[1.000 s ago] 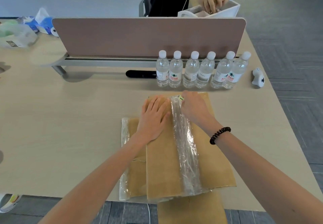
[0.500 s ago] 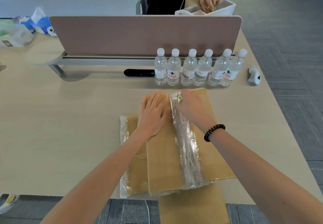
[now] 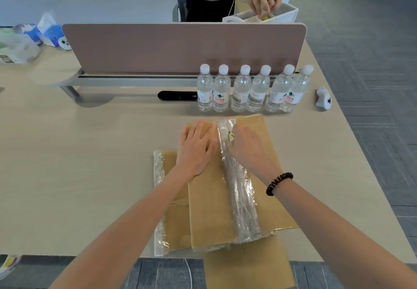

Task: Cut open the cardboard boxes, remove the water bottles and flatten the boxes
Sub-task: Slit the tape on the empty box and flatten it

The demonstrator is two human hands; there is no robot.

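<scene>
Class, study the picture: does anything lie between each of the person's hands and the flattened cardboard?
Nothing under the left hand: it lies flat on bare cardboard. The right hand meets the crinkled clear plastic strip along the cardboard's middle; whether its fingers grip it is hidden.

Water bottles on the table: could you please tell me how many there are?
6. The water bottles stand upright in one row between the divider and the flattened cardboard; the two rightmost overlap. None seems hidden.
</scene>
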